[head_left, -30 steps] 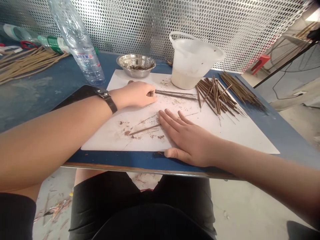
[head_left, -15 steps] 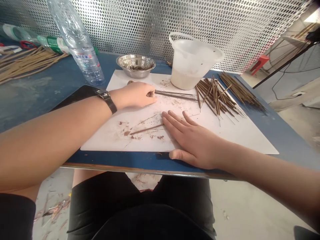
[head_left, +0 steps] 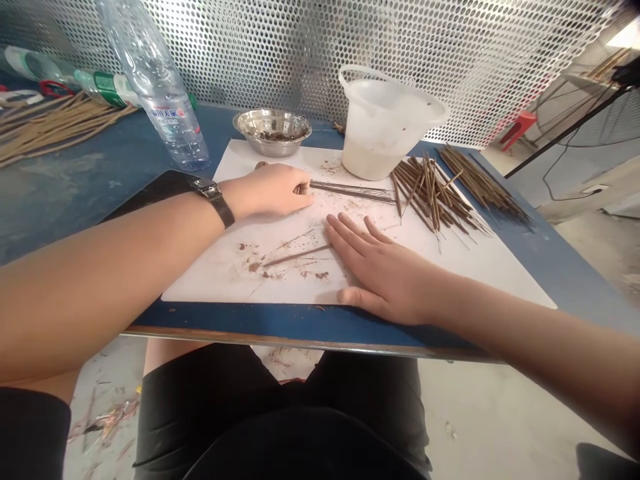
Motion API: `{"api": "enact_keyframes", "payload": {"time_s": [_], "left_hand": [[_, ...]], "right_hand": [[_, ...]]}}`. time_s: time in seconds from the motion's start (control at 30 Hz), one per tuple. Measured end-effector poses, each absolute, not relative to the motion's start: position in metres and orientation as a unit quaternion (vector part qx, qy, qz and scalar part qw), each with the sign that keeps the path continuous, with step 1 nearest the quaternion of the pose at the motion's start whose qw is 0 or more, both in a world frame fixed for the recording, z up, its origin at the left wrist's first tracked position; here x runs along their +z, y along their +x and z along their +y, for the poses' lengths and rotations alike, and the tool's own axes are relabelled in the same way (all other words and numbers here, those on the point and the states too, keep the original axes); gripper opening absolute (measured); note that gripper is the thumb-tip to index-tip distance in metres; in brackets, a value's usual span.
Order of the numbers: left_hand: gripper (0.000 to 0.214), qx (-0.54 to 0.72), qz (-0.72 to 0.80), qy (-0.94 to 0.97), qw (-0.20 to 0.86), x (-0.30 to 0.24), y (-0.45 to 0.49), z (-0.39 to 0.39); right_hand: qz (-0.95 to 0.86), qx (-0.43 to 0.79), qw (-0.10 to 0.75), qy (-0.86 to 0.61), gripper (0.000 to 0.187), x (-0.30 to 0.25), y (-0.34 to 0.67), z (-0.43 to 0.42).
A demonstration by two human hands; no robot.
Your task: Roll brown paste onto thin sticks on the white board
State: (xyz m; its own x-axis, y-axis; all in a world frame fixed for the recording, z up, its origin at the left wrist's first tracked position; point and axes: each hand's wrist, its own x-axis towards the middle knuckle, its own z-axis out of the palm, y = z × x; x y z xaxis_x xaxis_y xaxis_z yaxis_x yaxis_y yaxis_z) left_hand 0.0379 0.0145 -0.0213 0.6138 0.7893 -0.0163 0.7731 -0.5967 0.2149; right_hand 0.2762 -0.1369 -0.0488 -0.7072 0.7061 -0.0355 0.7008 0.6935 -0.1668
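My left hand [head_left: 277, 190] is closed at the back of the white board [head_left: 240, 200], curled over the left end of a bundle of thin dark sticks [head_left: 355, 192]. A rounded brown end [head_left: 260, 165] shows behind its knuckles; what else lies in the palm is hidden. Nearer me, my right hand [head_left: 383, 270] lies palm down with fingers stretched out. Beneath its fingers runs a thin brown coated stick [head_left: 297, 255], its right part covered by the hand. Brown crumbs [head_left: 255, 267] are scattered around that stick.
Behind stand a metal bowl [head_left: 273, 133] with brown bits, a whitish plastic bucket [head_left: 385, 127] and a clear bottle [head_left: 165, 100]. Coated brown sticks [head_left: 435, 193] are heaped at the right, with another bundle [head_left: 485, 183] beyond. Long tan strands [head_left: 55, 127] lie far left.
My right hand has slid slightly away from me, and the coated stick under it has shifted a little the same way. My left hand stays put.
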Motion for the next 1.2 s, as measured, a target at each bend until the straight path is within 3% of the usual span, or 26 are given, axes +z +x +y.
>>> {"api": "enact_keyframes", "payload": {"time_s": [0.13,0.33,0.53,0.7,1.0,1.2], "left_hand": [[0.025,0.043,0.431,0.896,0.100,-0.023,0.037,0.016],[0.023,0.032,0.439,0.892,0.099,-0.016,0.039,0.011],[0.027,0.041,0.440,0.891,0.101,-0.019,0.039,0.013],[0.026,0.043,0.432,0.894,0.110,-0.022,0.037,0.014],[0.022,0.046,0.438,0.892,0.104,-0.020,0.037,0.015],[0.024,0.059,0.432,0.893,0.111,-0.021,0.036,0.016]], "right_hand": [[-0.917,0.102,0.010,-0.384,0.114,-0.045,0.284,-0.137],[-0.908,0.120,0.078,-0.394,0.118,-0.040,0.268,-0.105],[-0.902,0.145,0.036,-0.404,0.130,-0.039,0.240,-0.146],[-0.899,0.150,0.029,-0.411,0.128,-0.042,0.243,-0.169],[-0.903,0.138,0.042,-0.406,0.119,-0.048,0.232,-0.104],[-0.911,0.149,0.027,-0.383,0.120,-0.044,0.256,-0.144]]}}
